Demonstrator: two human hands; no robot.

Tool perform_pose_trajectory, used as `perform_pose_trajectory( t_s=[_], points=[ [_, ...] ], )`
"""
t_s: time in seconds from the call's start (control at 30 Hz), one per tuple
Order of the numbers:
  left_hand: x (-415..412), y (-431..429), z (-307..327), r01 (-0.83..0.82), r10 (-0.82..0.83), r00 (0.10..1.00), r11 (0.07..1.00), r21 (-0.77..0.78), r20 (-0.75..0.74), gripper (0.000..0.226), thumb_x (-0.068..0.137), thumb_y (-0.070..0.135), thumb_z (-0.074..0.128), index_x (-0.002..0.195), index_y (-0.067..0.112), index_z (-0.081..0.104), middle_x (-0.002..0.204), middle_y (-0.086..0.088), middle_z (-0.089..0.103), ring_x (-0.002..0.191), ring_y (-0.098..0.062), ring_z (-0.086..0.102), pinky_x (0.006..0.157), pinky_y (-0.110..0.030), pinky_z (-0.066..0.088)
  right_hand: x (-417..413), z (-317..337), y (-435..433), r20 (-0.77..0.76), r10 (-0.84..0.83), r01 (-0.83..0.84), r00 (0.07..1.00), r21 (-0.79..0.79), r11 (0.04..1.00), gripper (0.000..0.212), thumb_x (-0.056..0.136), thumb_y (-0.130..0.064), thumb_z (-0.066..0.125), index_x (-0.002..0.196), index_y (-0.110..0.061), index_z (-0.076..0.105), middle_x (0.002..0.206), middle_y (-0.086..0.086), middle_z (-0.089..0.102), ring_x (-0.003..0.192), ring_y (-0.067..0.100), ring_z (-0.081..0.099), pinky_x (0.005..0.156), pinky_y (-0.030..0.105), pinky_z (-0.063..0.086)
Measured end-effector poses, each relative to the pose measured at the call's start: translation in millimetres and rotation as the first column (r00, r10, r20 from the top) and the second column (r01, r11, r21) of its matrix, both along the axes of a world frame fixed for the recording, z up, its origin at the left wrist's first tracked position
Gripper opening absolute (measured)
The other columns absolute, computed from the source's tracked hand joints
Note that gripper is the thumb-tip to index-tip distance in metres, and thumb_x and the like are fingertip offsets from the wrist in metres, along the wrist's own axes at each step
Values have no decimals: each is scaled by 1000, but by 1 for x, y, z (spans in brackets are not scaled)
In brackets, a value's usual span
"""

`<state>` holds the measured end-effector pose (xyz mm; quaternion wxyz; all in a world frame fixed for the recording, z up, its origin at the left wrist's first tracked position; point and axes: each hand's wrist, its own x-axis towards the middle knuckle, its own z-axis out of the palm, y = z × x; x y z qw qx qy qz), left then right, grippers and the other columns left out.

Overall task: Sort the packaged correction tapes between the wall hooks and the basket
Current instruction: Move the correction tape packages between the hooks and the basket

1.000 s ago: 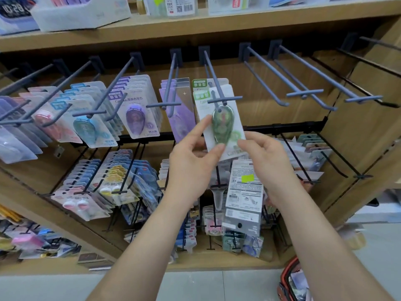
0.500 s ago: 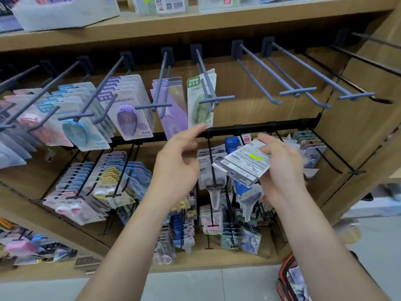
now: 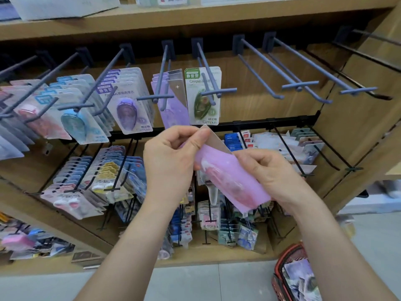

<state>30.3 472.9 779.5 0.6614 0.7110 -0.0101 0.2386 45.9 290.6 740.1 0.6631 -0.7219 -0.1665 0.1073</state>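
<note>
Both hands hold one pink-carded correction tape pack [image 3: 230,177] in front of the display. My left hand [image 3: 171,161] pinches its top corner, and my right hand [image 3: 267,172] grips its right edge. Above it, a green correction tape pack [image 3: 202,96] hangs on a blue wall hook [image 3: 208,68]. To its left hang purple packs [image 3: 171,103] and further rows of packs in purple [image 3: 128,109], blue [image 3: 80,122] and pink [image 3: 36,118]. The red basket [image 3: 282,276] sits on the floor at the lower right with packs inside.
Two empty blue double hooks [image 3: 271,70] [image 3: 314,66] jut out to the right of the green pack. A lower black rack [image 3: 271,122] holds several smaller packs. A wooden shelf [image 3: 195,16] runs overhead, and a wooden side panel [image 3: 358,131] closes the right.
The green pack I touched a second ago now hangs alone on its hook. My right hand turned its pack from the printed back to the pink front, and my left hand came down to pinch it.
</note>
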Motion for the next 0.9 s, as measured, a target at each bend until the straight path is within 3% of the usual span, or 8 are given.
perform_pose_trajectory(
  t_s=[0.1,0.23,0.3,0.4,0.5,0.63,0.73,0.9],
  points=[
    [0,-2,-1,-43,41,998,998,-39,-54,15,82,17,78,69,18,70,56,1,63,41,-11,48,38,-17,39,-4,1,0,26,60,-58,998,-87,995,40,76,-50,76,107,-26,76,97,-4,75,86,8,67,76,24,51],
    [3,3,-1,24,-38,988,995,-95,-148,12,83,16,77,72,15,71,60,-2,65,44,-11,52,43,-21,44,-9,2,3,100,3,12,995,-147,989,18,82,-33,76,97,-23,74,78,-11,68,70,5,60,64,18,45],
    [1,3,1,149,-174,967,978,-142,-183,10,85,10,73,77,16,73,65,-1,69,54,-13,59,52,-22,52,-12,-2,-1,139,-36,54,990,-130,990,19,83,-37,76,100,-28,74,84,-7,71,77,13,65,67,28,52],
    [-1,-9,5,239,-247,961,968,-76,-123,21,85,4,72,76,23,76,66,3,71,59,-9,62,58,-19,52,-15,-9,-6,185,-99,112,978,-60,992,25,87,-35,73,111,-30,70,103,2,73,97,25,68,86,50,54],
    [4,-30,14,262,-263,964,965,-12,-28,22,82,3,75,75,24,75,67,8,71,62,-5,63,60,-20,52,-16,-13,-8,221,-193,185,956,54,981,29,89,-32,69,117,-29,64,107,-7,73,102,14,69,91,40,55],
    [15,-61,27,286,-291,955,955,78,62,13,88,5,70,86,17,74,76,12,70,73,0,63,70,-17,50,-15,-10,-15,191,-311,267,931,222,938,27,88,-31,67,114,-25,63,97,-13,75,92,6,69,79,24,55],
    [26,-79,32,238,-250,965,963,127,85,9,89,8,69,91,16,73,74,17,66,69,7,58,68,-13,46,-13,-5,-20,162,-355,299,921,291,909,29,87,-29,61,115,-25,63,98,-14,75,93,5,69,81,22,55],
    [44,-92,32,140,-152,985,979,148,75,27,87,16,74,77,39,63,62,25,60,64,8,54,65,-14,45,-9,-2,-22,125,-380,333,917,286,898,23,87,-38,59,106,-27,66,90,-12,74,87,4,68,77,23,53]
  ],
)
